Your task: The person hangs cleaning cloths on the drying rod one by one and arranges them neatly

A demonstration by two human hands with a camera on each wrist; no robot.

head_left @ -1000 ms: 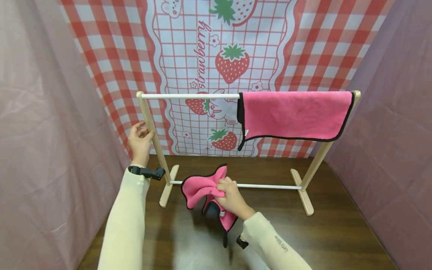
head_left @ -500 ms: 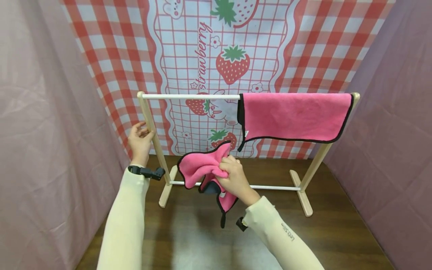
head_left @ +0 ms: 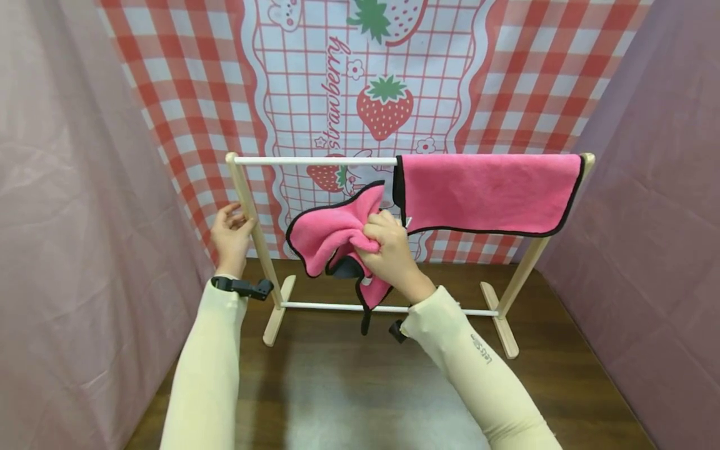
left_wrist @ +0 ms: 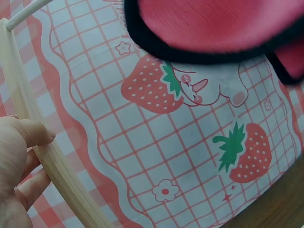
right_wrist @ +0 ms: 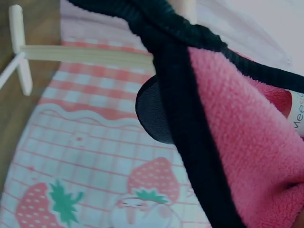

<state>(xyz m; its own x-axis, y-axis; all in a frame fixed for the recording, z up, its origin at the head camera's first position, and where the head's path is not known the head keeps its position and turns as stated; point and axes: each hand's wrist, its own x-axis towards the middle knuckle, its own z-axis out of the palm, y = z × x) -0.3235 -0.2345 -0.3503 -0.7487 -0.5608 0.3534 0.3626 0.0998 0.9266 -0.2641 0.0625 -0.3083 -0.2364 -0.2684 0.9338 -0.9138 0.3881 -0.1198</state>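
Note:
My right hand (head_left: 388, 247) grips a bunched pink towel (head_left: 329, 234) with black edging, held up in front of the drying rack below its white top bar (head_left: 315, 161). Folds and a black loop hang down from it. Close up in the right wrist view, the towel (left_wrist: 223, 28) also crosses the top of the left wrist view, showing its rounded edge. My left hand (head_left: 230, 237) pinches the rack's left wooden post (head_left: 255, 231), thumb on the near side and fingers behind. A second pink towel (head_left: 489, 194) with black edging drapes over the right half of the top bar.
Wooden feet (head_left: 279, 310) carry the rack on a dark brown table (head_left: 337, 387), joined by a low white bar (head_left: 320, 306). A red-checked strawberry cloth (head_left: 385, 109) hangs behind. Pale pink curtains (head_left: 73, 219) close off both sides.
My right hand has lifted the bunched towel from low over the table up toward the top bar. The left hand stays at the post, and the draped towel hangs as before.

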